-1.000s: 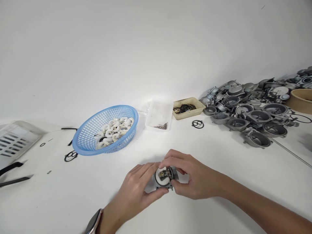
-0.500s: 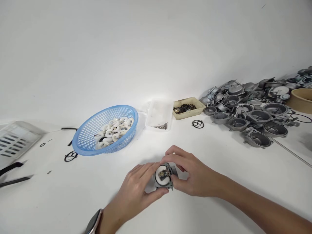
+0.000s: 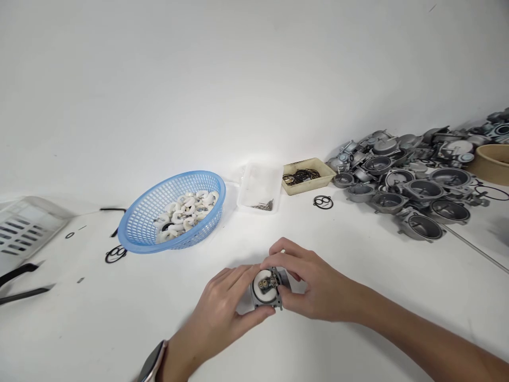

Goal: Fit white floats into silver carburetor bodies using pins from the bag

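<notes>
A small grey metal carburetor body point(image 3: 257, 305) rests on the white table between both hands, its round open face turned up. Inside it lies a white C-shaped float point(image 3: 260, 293) around brass jets. My left hand point(image 3: 226, 302) is closed on the body's left side, thumb along the near edge and fingers at the far edge. From the right, my right hand point(image 3: 304, 281) grips the body, its thumb at the float's hinge side and its fingers curled over the far right edge. Whether a small pin is under the right fingertips is hidden.
A blue basket point(image 3: 137, 225) of white floats stands left of centre. Behind are a clear tray point(image 3: 258, 178) with small pins and a cream tray point(image 3: 310, 184) of black rings. Metal float bowls point(image 3: 423, 191) are heaped right. A white slotted crate point(image 3: 29, 223) and pliers-like handles point(image 3: 24, 286) lie left.
</notes>
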`<action>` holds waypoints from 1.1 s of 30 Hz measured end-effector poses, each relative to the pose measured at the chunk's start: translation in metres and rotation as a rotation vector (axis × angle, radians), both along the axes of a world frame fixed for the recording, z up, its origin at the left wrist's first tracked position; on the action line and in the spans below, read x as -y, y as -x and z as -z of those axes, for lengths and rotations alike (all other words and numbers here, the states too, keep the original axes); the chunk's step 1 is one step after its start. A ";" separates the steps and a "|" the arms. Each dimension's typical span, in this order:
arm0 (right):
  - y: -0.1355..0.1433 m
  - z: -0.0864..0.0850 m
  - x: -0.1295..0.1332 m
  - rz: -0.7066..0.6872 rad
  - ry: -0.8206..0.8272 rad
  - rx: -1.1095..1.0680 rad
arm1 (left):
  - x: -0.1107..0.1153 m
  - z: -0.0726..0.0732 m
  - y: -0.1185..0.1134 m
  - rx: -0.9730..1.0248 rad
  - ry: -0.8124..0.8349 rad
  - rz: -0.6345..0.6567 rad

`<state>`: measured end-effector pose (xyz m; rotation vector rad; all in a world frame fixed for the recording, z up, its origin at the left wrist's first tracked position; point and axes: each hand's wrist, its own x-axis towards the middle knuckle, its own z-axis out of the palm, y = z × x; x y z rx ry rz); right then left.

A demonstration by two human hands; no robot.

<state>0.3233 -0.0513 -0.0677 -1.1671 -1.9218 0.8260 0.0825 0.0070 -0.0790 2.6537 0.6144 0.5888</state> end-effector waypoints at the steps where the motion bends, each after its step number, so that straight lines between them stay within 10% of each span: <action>1: 0.000 0.000 0.000 0.008 0.011 0.003 | 0.000 0.000 0.000 -0.002 -0.002 -0.003; 33: -0.003 -0.002 0.000 -0.110 -0.047 0.013 | 0.000 -0.005 -0.001 -0.008 0.030 0.025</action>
